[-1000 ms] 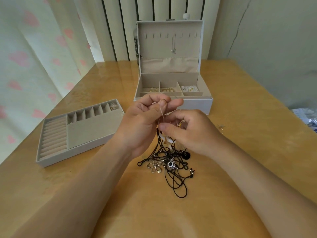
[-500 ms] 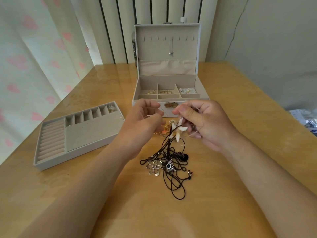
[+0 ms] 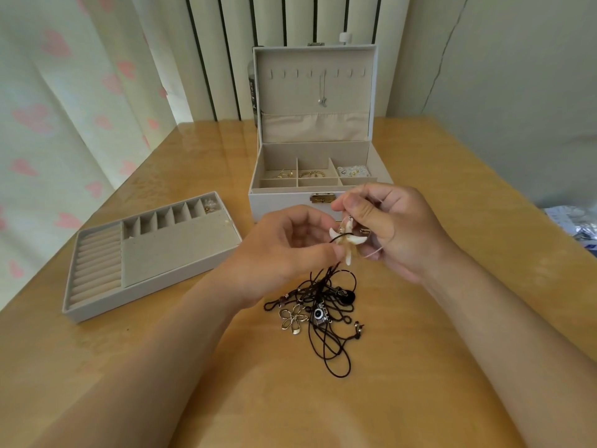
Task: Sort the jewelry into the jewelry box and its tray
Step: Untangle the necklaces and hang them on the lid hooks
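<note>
Head view: tangled cords (image 3: 326, 318) lie on the surface (image 3: 323, 409) at centre frame. Left hand (image 3: 284, 253) fingers pinch them; right hand (image 3: 394, 227) fingers pinch the starfish pendant (image 3: 347, 240) just above. Centre-left, near the surface edge, the tray (image 3: 151, 253) holds one trinket (image 3: 210, 206). Upper centre, the open jewelry box (image 3: 290, 205) holds gold pieces (image 3: 313, 173).

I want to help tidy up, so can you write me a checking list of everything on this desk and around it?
Surface: glossy wooden table.
Job's things: jewelry box open, gold pieces in its back compartments, one necklace hanging in the lid; tray to its left, small pieces in one end compartment; black cords tangled with a flower pendant and camera charm.
Clutter: plastic packets at the right edge; dark bottle behind the box.
Hands: left hand pinches the black cords; right hand pinches the top of the starfish pendant.
Cables: nothing seen.
Surroundings: heart-print curtain, striped panels, plain wall.
</note>
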